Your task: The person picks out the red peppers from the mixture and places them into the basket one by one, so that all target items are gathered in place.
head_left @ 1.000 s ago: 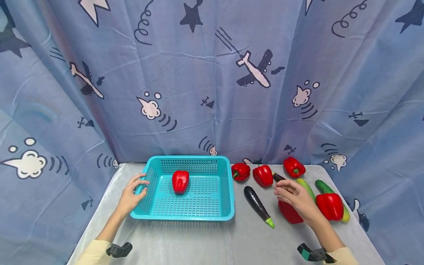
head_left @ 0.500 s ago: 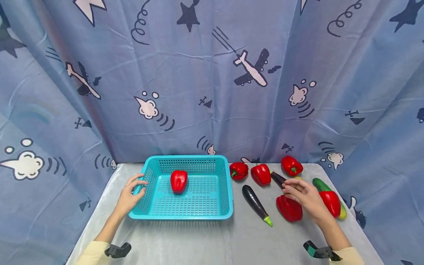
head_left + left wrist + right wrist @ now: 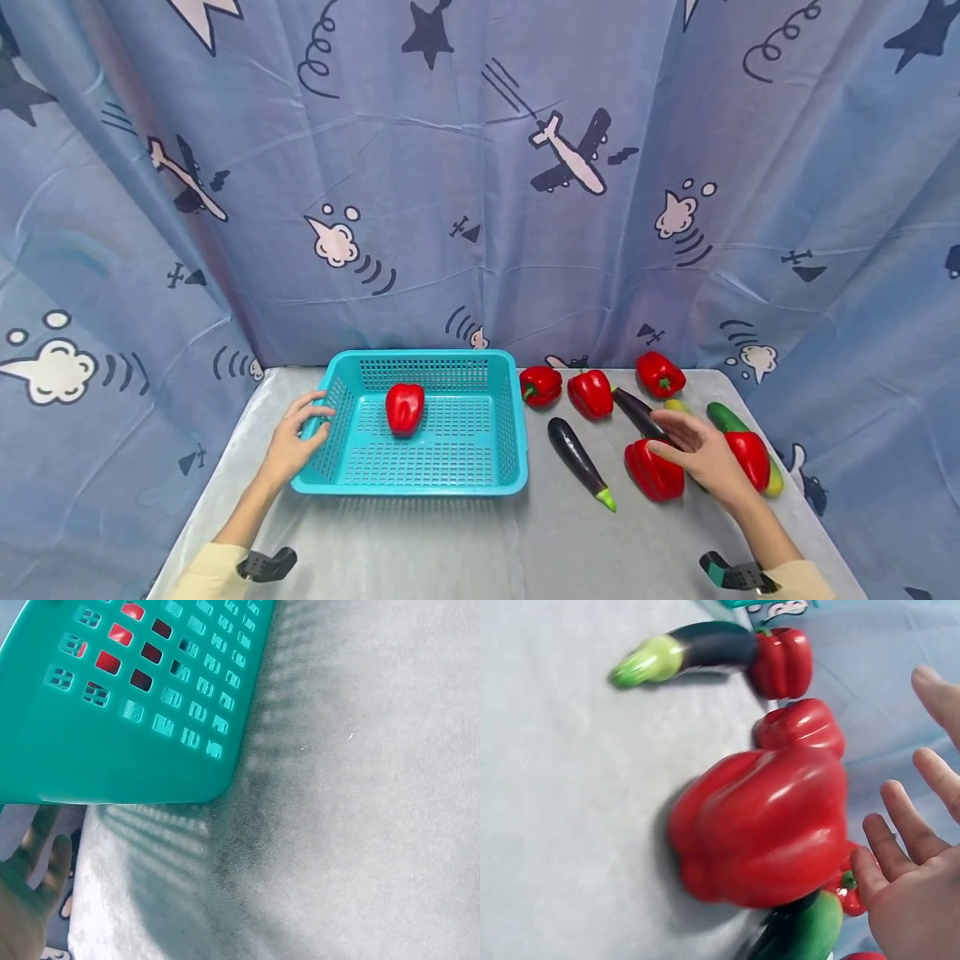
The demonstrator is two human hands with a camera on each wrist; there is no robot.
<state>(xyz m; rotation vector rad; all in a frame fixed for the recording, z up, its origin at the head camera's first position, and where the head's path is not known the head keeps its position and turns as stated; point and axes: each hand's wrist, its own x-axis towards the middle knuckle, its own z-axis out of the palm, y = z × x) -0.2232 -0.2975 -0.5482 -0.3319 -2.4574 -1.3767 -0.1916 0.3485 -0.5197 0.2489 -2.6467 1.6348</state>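
My left hand (image 3: 292,442) is at the left side of a turquoise plastic basket (image 3: 408,490), its fingertips reaching the rim. In the left wrist view, the thumb stands apart from the basket wall, and other fingertips are hidden behind it. One red bell pepper (image 3: 405,409) lies inside. Over on the right, my right hand (image 3: 708,457) hovers by another red bell pepper (image 3: 654,472), thumb and fingers spread. The right wrist view shows that pepper large, with a gap to the fingers. An eggplant (image 3: 633,408) passes behind it, partly covered by the hand.
Another eggplant (image 3: 577,458) lies between basket and right hand. Red bell peppers (image 3: 590,395) line the table's back edge. A cucumber (image 3: 726,417) and a further red pepper (image 3: 748,461) lie at far right. A patterned blue curtain (image 3: 480,183) hangs behind the table (image 3: 420,550).
My right hand has moved to the right and its fingers have spread, uncovering the red bell pepper below it. My left hand stays at the basket's rim.
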